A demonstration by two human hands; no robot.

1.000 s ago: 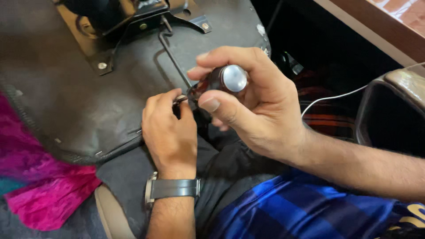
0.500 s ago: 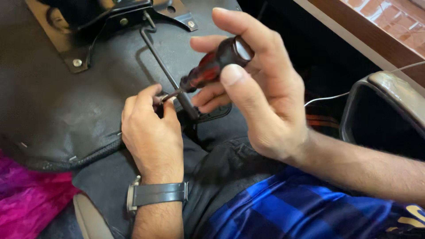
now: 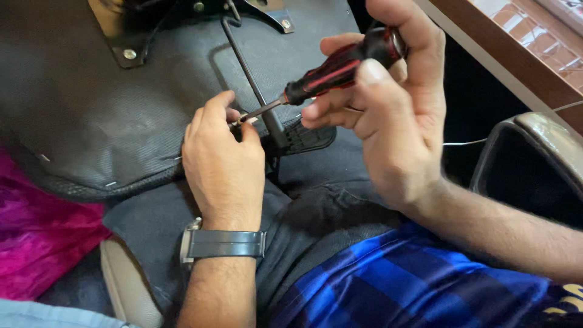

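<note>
Screwdriver (image 3: 331, 70) now flatter; tip lower-left

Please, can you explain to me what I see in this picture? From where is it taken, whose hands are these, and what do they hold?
The picture comes from a camera worn on a person's head, looking down at that person's own two bare hands. The right hand grips a screwdriver with a red and black handle. The left hand, with a grey wristwatch on its wrist, pinches near the screwdriver's metal tip; what it holds there is too small to tell. Under the hands lies a dark padded panel, apparently resting on the lap, with a metal bracket screwed on. Pink fabric lies to the left.
</note>
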